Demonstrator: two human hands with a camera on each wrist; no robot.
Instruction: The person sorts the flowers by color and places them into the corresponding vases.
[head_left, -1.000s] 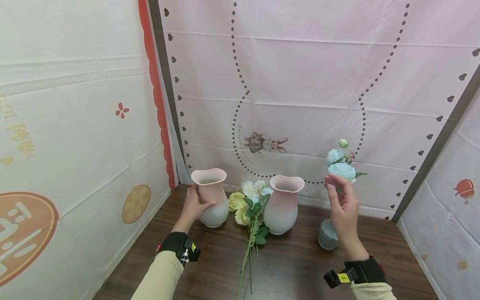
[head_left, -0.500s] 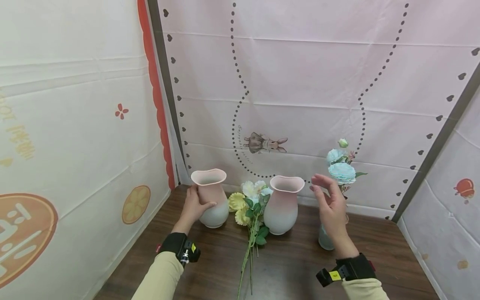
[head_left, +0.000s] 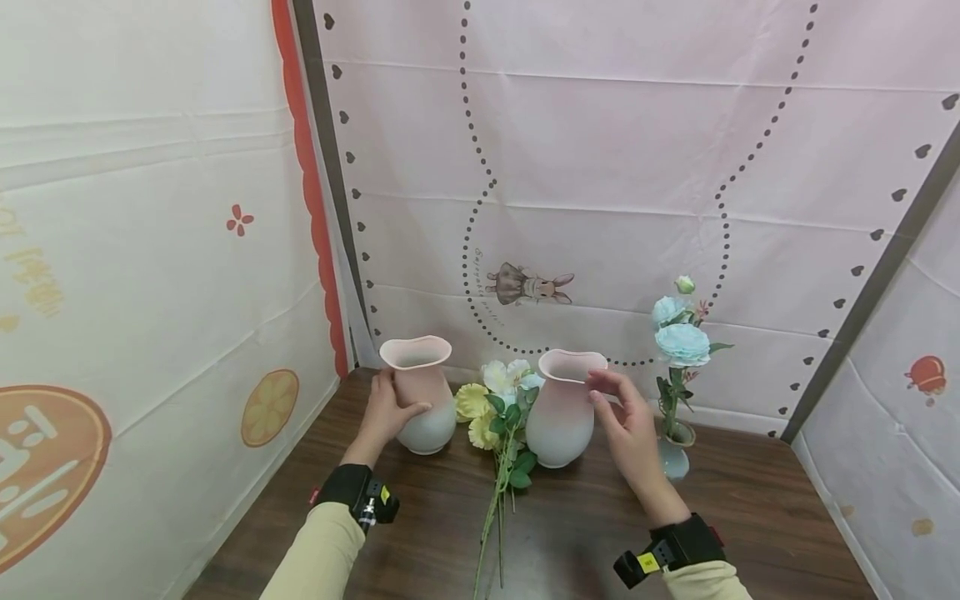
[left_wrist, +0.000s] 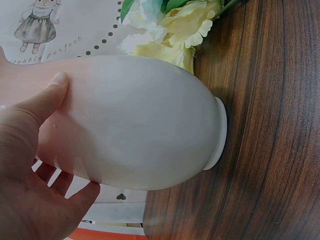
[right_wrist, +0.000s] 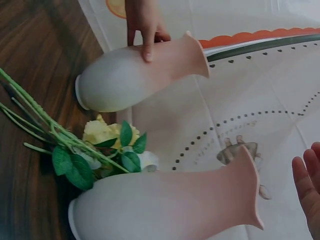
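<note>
My left hand (head_left: 384, 418) grips a pink-to-white vase (head_left: 431, 421) standing on the left; in the left wrist view its thumb lies along the vase's near side, with fingers curled on the other side. My right hand (head_left: 630, 429) is beside a second, matching vase (head_left: 558, 421), its fingertips overlapping the neck in the head view. In the right wrist view, those fingers (right_wrist: 304, 180) show apart from that vase, holding nothing. Between both vases lie artificial flowers (head_left: 480, 403) in yellow and white, green stems (head_left: 497, 512) pointing toward me.
At the right, a small pale vase (head_left: 674, 458) holds upright light-blue flowers (head_left: 682, 344), partly behind my right hand. A brown wooden table (head_left: 420, 533) bears everything. Patterned cloth walls (head_left: 600, 167) enclose its back and sides.
My right hand has moved left, from the blue flowers to beside the second vase, uncovering the small vase. The left hand has stayed on its vase.
</note>
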